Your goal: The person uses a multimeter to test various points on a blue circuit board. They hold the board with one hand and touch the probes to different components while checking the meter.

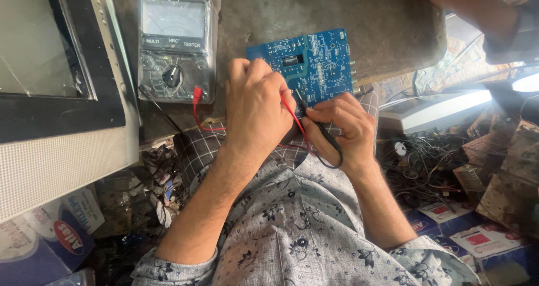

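Observation:
A blue circuit board lies at the near edge of a worn grey bench top. My left hand is closed around the red test probe and rests on the board's left part. Beside it, my right hand pinches the black test probe, tip against the board's lower edge. Red and black leads run back to an analogue multimeter in a clear plastic wrap, standing left of the board.
An old television set with a grille fills the left. Another person's arm reaches in at top right. Tangled wires, a white device and cardboard boxes crowd the right; more boxes sit bottom left.

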{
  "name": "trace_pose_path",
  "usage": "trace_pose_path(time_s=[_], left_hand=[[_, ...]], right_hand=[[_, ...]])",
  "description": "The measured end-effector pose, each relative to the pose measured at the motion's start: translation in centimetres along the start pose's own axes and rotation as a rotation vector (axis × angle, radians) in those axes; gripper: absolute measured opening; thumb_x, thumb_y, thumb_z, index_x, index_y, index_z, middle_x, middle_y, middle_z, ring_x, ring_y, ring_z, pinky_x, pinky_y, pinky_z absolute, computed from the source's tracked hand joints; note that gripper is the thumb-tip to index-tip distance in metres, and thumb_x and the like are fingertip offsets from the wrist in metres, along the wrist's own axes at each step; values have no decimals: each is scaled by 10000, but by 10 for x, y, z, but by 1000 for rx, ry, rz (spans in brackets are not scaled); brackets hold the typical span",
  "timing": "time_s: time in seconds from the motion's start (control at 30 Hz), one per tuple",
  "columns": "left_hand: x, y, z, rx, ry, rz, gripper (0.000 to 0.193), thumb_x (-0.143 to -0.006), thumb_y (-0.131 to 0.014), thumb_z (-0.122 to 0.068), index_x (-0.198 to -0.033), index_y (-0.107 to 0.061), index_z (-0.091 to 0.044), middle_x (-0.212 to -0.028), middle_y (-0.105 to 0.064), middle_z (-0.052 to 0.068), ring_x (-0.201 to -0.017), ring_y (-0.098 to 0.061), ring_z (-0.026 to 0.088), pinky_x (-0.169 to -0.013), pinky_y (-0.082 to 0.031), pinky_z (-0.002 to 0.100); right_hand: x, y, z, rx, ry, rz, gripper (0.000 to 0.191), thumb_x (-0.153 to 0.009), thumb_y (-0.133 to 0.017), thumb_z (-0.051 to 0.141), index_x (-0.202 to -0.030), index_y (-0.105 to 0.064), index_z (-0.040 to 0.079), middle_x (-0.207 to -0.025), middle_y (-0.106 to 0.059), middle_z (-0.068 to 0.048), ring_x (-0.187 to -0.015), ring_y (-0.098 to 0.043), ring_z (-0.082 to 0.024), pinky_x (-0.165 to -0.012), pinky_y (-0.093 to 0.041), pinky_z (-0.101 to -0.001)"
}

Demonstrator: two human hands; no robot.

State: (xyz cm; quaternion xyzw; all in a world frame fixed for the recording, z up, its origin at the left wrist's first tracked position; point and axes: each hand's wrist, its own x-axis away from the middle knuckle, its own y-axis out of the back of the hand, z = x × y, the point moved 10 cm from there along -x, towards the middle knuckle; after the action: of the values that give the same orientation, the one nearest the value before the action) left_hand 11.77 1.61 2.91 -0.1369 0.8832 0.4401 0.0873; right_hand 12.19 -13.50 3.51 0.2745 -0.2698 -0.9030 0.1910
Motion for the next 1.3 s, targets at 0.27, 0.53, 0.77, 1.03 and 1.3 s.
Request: trace_pose_path(time_s=[0.27,0.53,0.77,1.03,1.3], left_hand=[[1,0,-1,4,0,14,119,-807,-781,-103,-763,-692,-38,-990,-635,109,-1086,-538,351,-926,-474,482],[7,23,8,196,-1,-85,67,-881,-765,-37,-901,-702,-25,-1072,-637,113,-1092,-589,332,-959,-504,443],[47,16,63,750,420,-60,105,-933,-724,-60,-978,-690,29,-1335,-634,167,-973,-727,166,-833,-608,274],[42,-15,62,972,617,32,141,-971,-715,-65,-906,-663,48,-998,-645,219,-761,-595,116,-677,-487,256],[42,69,-17,709,-95,-107,97,-948,-689,-39,-1001,-625,10,-1418,-541,281,-1188,-675,307,-997,-614,411]], right_hand=[[0,-1,-1,8,14,-2,137,-797,-816,-32,-900,-731,3,-937,-748,-125,-842,-693,-207,-734,-555,-313],[23,9,-24,-64,-65,-125,111,-924,-737,7,-1033,-724,20,-951,-765,-131,-872,-727,-163,-751,-570,-295],[14,43,-54,160,-228,-191,198,-1094,-653,129,-1251,-727,35,-1050,-775,-158,-936,-762,-201,-837,-605,-320],[-49,34,-51,163,-364,-81,312,-1038,-741,118,-1318,-693,-12,-1084,-771,-165,-935,-757,-217,-844,-586,-323],[-16,74,-23,-365,-209,-383,390,-915,-740,10,-1273,-600,76,-1145,-689,-49,-1033,-722,-109,-922,-624,-255]])
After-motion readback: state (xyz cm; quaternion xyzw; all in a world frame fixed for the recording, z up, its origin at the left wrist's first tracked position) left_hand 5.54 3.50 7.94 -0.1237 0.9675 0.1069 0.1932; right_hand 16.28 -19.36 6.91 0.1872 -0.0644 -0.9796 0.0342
